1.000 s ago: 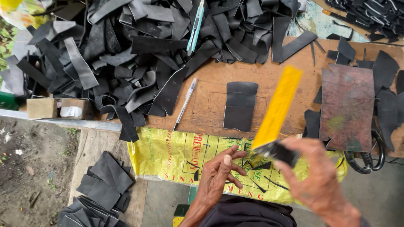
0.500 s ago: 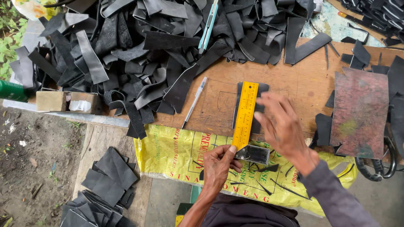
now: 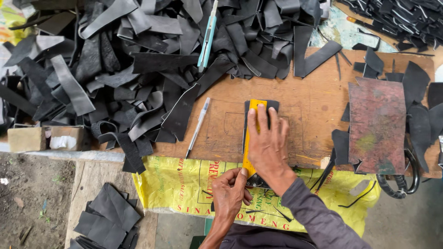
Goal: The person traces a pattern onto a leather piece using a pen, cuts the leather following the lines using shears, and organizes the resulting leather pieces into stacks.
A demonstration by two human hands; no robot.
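Now flattened, the right hand [image 3: 266, 144] pins the stiff yellow ruler [image 3: 251, 138] onto the limp black rubber piece [image 3: 272, 107]; the left hand [image 3: 230, 193] pinches the ruler's near end.

A yellow printed plastic sack [image 3: 184, 189] hangs flat over the bench's near edge.

Wooden workbench [image 3: 314, 99] above dirt floor [image 3: 32, 193]

Soft, even daylight, faint shadows, sharp centre, perhaps slight blur toward the corners.
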